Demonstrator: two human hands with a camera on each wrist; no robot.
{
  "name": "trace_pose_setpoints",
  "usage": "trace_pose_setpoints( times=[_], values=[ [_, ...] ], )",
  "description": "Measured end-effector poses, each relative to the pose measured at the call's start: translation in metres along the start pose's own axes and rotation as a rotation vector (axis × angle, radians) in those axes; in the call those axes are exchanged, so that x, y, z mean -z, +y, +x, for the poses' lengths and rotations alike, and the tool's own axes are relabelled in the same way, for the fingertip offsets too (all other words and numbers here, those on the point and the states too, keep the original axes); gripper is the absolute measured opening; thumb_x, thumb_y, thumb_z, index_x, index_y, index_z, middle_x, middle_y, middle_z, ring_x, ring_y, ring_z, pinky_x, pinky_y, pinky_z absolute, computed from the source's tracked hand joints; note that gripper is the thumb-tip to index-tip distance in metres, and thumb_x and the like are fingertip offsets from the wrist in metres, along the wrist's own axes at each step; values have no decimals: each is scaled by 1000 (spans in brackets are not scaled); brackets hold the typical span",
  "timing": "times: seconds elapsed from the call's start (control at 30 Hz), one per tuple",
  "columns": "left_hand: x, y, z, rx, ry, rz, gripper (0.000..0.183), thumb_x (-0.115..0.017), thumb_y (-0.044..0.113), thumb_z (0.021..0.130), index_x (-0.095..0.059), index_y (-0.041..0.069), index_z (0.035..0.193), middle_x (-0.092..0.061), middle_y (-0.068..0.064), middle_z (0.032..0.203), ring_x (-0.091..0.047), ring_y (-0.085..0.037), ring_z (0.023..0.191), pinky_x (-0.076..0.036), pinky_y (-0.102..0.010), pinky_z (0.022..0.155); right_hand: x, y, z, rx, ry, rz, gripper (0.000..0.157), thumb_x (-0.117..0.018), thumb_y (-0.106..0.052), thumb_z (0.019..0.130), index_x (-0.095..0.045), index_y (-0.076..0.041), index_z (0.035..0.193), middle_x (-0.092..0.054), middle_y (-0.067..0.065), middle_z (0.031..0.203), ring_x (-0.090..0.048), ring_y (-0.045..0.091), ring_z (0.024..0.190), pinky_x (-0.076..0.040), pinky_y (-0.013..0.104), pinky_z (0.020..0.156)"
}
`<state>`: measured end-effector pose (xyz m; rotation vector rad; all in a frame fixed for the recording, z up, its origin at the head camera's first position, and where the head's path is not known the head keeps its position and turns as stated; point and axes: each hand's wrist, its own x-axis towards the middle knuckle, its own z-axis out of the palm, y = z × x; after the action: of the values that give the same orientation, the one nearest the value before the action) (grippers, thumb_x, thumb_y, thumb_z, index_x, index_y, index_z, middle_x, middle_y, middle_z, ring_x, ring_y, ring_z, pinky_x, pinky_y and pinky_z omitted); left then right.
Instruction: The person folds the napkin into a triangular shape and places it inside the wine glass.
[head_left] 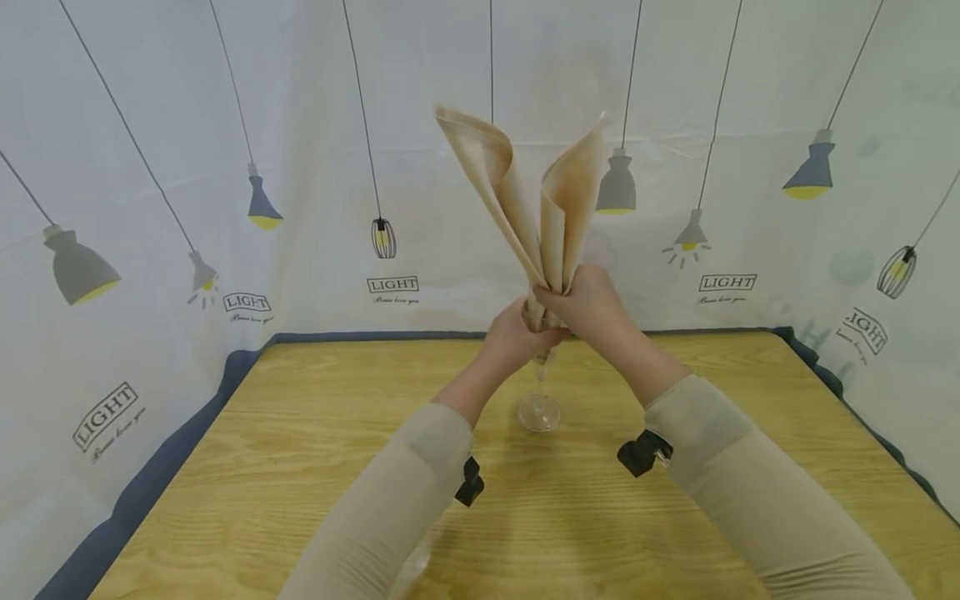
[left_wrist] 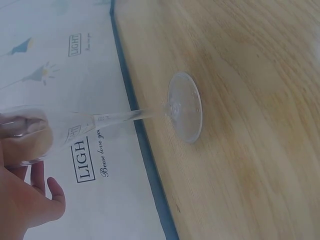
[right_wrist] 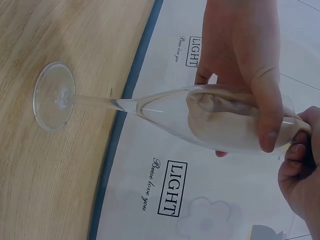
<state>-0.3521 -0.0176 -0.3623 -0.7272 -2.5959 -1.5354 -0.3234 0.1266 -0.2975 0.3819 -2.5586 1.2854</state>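
A clear champagne flute [right_wrist: 165, 115] stands upright with its round foot [left_wrist: 186, 107] at the wooden tabletop. A folded beige cloth napkin [head_left: 566, 200] rises from its mouth in two rolled, pointed wings spread apart. The napkin's gathered lower end [right_wrist: 225, 125] sits inside the upper bowl, above the narrow bottom. My left hand [head_left: 513, 340] grips the bowl, its thumb lying across the glass in the right wrist view. Just above it, at the rim, my right hand [head_left: 592, 304] holds the napkin with curled fingers [right_wrist: 295, 162].
The wooden table [head_left: 315, 450] spreads around the flute. Behind and at both sides hangs a white curtain [head_left: 322, 167] printed with lamps and LIGHT lettering, with a dark blue band along the table's edge. Black camera mounts [head_left: 641, 454] sit at both wrists.
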Motion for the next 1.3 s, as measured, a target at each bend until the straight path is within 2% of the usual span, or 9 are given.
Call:
trace_pose_setpoints(
  times=[0.47, 0.7, 0.8, 1.0, 1.13, 1.3],
  values=[
    [-2, 3, -1, 3, -11, 20, 64, -72, 37, 86, -47, 10, 139, -61, -5, 117, -58, -21, 102, -49, -41, 87, 0, 3, 2, -3, -6, -32, 34, -66, -18, 93, -62, 11, 109, -66, 25, 100, -66, 32, 89, -54, 43, 72],
    [-2, 3, -1, -14, 3, 33, 68, -72, 35, 87, -43, 11, 143, -58, -7, 127, -55, -23, 111, -47, -43, 91, 0, 3, 2, -40, -53, -111, 33, -66, -24, 94, -63, 7, 107, -66, 20, 92, -63, 25, 67, -51, 35, 56],
    [-2, 3, -1, -10, 7, 36, 66, -72, 35, 88, -44, 11, 143, -57, -7, 128, -54, -23, 115, -45, -43, 95, -2, 3, 0, -34, -25, -87, 33, -67, -25, 93, -63, 6, 105, -66, 19, 89, -61, 23, 64, -50, 34, 52],
    [-2, 3, 0, 33, -3, 39, 64, -71, 36, 88, -46, 13, 142, -59, -6, 126, -56, -23, 112, -46, -43, 93, -9, 4, -2, -34, 65, 3, 32, -67, -26, 90, -63, 4, 102, -67, 18, 87, -61, 26, 65, -49, 36, 52],
    [-3, 2, 1, 40, 10, 48, 64, -72, 33, 88, -45, 11, 142, -60, -6, 124, -57, -22, 109, -47, -41, 91, -11, 1, -2, -48, 120, -75, 38, -66, -38, 89, -64, -1, 98, -67, 13, 84, -60, 26, 64, -48, 38, 51],
    [-5, 1, 4, 14, 27, 58, 59, -71, 34, 89, -48, 10, 137, -62, -4, 116, -60, -19, 100, -50, -37, 86, -10, -5, 2, -77, 172, -187, 50, -64, -54, 88, -64, -5, 95, -67, 10, 81, -60, 26, 64, -47, 39, 52]
  ],
)
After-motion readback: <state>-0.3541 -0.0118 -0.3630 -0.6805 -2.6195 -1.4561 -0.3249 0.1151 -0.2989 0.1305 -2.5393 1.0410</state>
